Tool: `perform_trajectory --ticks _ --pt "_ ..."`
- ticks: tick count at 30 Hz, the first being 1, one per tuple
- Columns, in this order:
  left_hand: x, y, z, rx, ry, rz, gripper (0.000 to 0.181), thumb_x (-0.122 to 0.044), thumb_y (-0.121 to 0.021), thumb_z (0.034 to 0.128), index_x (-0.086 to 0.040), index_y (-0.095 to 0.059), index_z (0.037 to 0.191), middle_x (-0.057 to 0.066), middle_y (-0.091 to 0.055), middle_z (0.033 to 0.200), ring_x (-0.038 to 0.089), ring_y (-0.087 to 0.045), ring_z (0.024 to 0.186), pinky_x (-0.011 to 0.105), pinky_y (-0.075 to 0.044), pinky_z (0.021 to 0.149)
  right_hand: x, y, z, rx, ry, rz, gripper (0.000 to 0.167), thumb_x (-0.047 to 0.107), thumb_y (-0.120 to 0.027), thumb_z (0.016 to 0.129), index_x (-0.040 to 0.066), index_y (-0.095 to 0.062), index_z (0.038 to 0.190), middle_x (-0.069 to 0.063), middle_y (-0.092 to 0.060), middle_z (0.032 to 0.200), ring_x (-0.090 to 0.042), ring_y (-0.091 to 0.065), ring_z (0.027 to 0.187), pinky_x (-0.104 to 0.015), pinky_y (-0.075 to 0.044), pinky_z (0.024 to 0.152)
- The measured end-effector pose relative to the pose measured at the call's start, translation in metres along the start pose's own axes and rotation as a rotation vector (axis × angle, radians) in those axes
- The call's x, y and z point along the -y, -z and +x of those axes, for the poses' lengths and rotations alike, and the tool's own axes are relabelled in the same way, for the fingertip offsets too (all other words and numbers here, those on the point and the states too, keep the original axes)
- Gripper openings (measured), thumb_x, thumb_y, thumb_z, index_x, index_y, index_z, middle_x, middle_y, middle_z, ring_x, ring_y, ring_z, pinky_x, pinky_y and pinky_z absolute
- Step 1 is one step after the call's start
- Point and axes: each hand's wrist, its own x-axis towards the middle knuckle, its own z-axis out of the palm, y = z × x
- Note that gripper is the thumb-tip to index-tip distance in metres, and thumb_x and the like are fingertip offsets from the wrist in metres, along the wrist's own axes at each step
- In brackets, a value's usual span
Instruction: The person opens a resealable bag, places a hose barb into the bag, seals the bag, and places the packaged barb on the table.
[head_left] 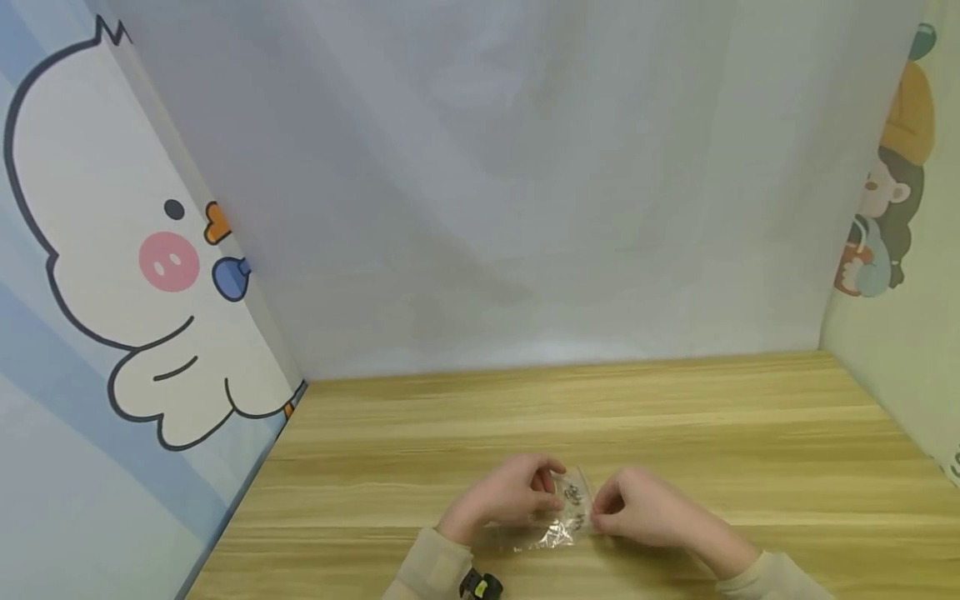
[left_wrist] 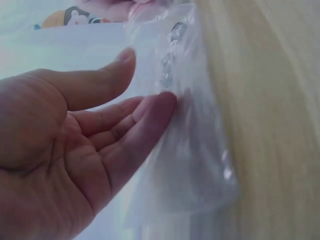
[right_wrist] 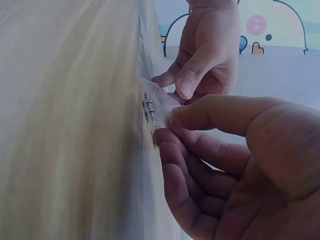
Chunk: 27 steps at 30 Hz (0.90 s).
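A clear plastic bag (head_left: 557, 533) lies low over the wooden table between my two hands. Small dark metal pieces (head_left: 572, 493), perhaps screws, sit inside it near its right end. My right hand (head_left: 648, 508) pinches the bag's right edge between thumb and fingertips, as the right wrist view also shows. At the bag's other side is my left hand (head_left: 510, 492). Its thumb stands apart from the loosely bent fingers, and in the left wrist view the fingertips touch the film (left_wrist: 190, 150) without gripping it.
The wood-grain table (head_left: 525, 417) reaches back to a pale grey curtain (head_left: 540, 208). Cartoon-printed panels stand at left (head_left: 97, 275) and right (head_left: 892, 333). A black band with a dark watch-like device (head_left: 480, 585) is by the left sleeve.
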Motion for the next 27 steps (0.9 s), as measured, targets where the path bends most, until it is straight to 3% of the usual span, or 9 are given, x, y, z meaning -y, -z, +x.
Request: perform_trajectory --ticks 7,9,13,16,21,27 --pt "0.000 -0.001 -0.002 0.001 0.052 -0.248 0.037 0.002 -0.069 0.0995 0.005 -0.064 0.136 0.005 -0.064 0.095 0.017 -0.069 0.075 0.029 -0.061 0.071 -0.002 0.003 -0.002 -0.031 -0.017 -0.060 0.014 0.011 -0.081 0.081 0.020 -0.072 0.073 0.014 -0.063 0.067 -0.006 -0.053 0.062 -0.028 -0.046 0.061" --pt "0.000 0.000 -0.002 -0.001 0.060 -0.280 0.035 0.003 -0.067 0.1006 0.005 -0.064 0.136 0.006 -0.064 0.095 0.017 -0.068 0.070 0.029 -0.061 0.066 -0.003 0.004 -0.002 -0.038 -0.007 -0.070 0.014 0.010 -0.080 0.080 0.020 -0.072 0.074 0.015 -0.062 0.067 -0.005 -0.053 0.062 -0.028 -0.047 0.060" --pt "0.001 0.002 -0.001 -0.032 0.048 -0.222 0.036 -0.004 -0.072 0.1000 0.001 -0.067 0.135 0.002 -0.065 0.097 0.013 -0.061 0.060 0.024 -0.054 0.054 -0.005 0.006 -0.002 -0.042 0.003 -0.067 0.012 0.009 -0.080 0.079 0.018 -0.073 0.077 0.013 -0.064 0.070 -0.005 -0.055 0.064 -0.028 -0.049 0.062" --pt "0.003 0.002 0.001 -0.076 0.025 -0.159 0.040 -0.011 -0.077 0.0985 -0.002 -0.067 0.136 -0.001 -0.065 0.100 0.010 -0.057 0.065 0.022 -0.049 0.056 -0.008 0.008 -0.001 -0.046 0.006 -0.050 0.011 0.006 -0.080 0.079 0.015 -0.074 0.081 0.011 -0.067 0.075 -0.006 -0.059 0.068 -0.028 -0.053 0.066" --pt "0.006 0.001 0.006 -0.131 0.016 -0.117 0.045 -0.018 -0.079 0.0980 -0.003 -0.066 0.138 -0.001 -0.067 0.108 0.010 -0.062 0.086 0.026 -0.054 0.072 -0.013 0.010 0.001 -0.062 0.013 -0.039 0.014 0.001 -0.079 0.078 0.010 -0.075 0.086 0.008 -0.069 0.080 -0.006 -0.061 0.073 -0.026 -0.055 0.069" --pt "0.007 -0.001 0.013 -0.081 0.033 -0.103 0.047 -0.022 -0.081 0.0964 0.002 -0.068 0.135 -0.002 -0.071 0.106 0.010 -0.064 0.094 0.028 -0.055 0.085 -0.013 0.014 0.003 -0.069 0.001 -0.002 0.017 -0.003 -0.075 0.080 0.008 -0.076 0.093 0.006 -0.069 0.084 -0.009 -0.062 0.077 -0.026 -0.056 0.071"
